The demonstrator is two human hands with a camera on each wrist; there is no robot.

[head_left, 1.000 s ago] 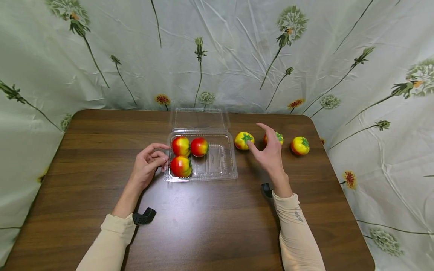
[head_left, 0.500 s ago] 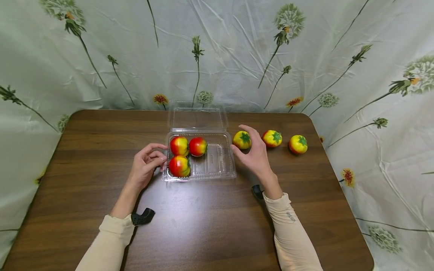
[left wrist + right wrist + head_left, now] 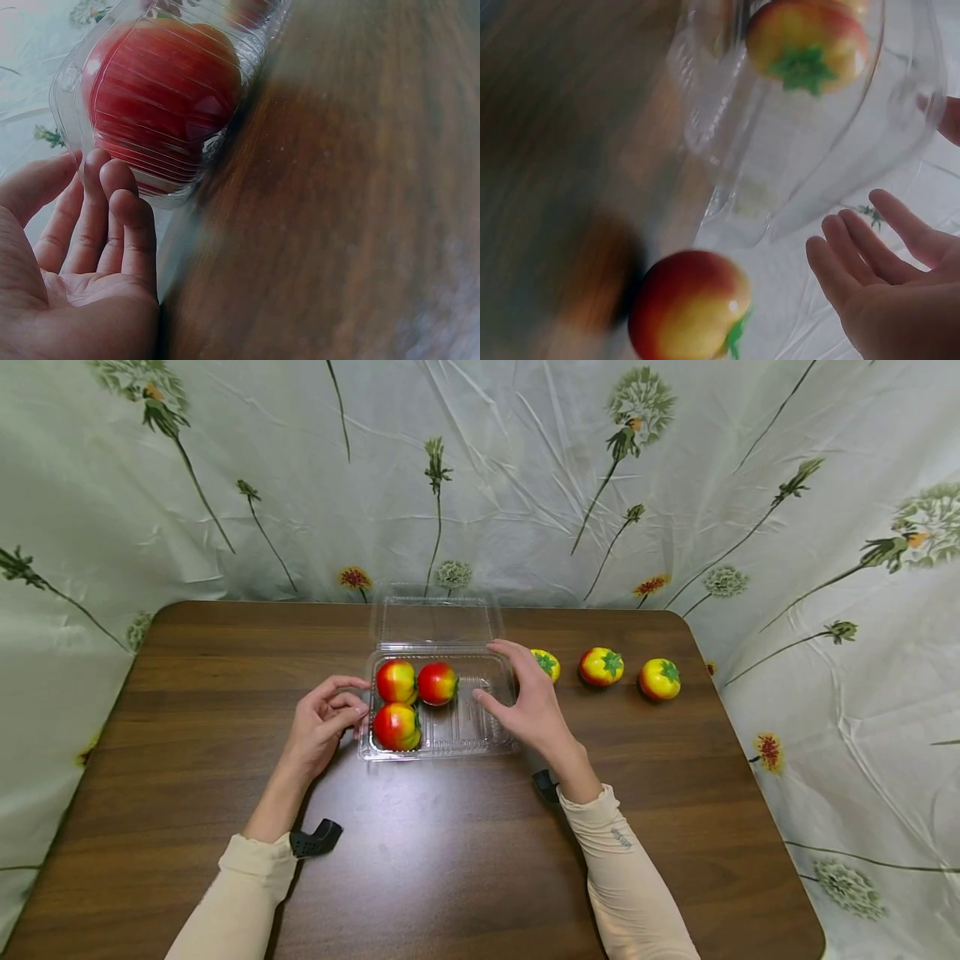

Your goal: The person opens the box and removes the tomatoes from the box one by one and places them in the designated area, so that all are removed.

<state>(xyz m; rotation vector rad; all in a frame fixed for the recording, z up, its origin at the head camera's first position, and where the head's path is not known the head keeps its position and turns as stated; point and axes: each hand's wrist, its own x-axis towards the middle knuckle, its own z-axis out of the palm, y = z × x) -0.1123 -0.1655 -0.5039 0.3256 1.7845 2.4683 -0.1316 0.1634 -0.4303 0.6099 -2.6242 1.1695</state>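
Observation:
A clear plastic clamshell container (image 3: 480,727) lies on the table with its lid (image 3: 438,620) folded back. Inside, at its left, sit three red-and-yellow fruits with green leafy tops, one at the front (image 3: 396,727). My left hand (image 3: 322,722) rests its relaxed fingertips against the container's left side; the left wrist view shows them by the ribbed wall (image 3: 150,161). Over the container's right part hovers my right hand (image 3: 528,706), fingers spread and holding nothing. It partly hides the nearest loose fruit (image 3: 547,664), which stands just right of the container.
Two more loose fruits stand in a row to the right, a middle one (image 3: 601,667) and an outer one (image 3: 659,680). The brown wooden table (image 3: 450,860) ends at the back against a flower-printed sheet (image 3: 300,485). Each wrist wears a black band.
My right hand has moved left, from above the loose fruits to over the container's right part, holding nothing. The left hand has kept its place, and the fruits have not moved.

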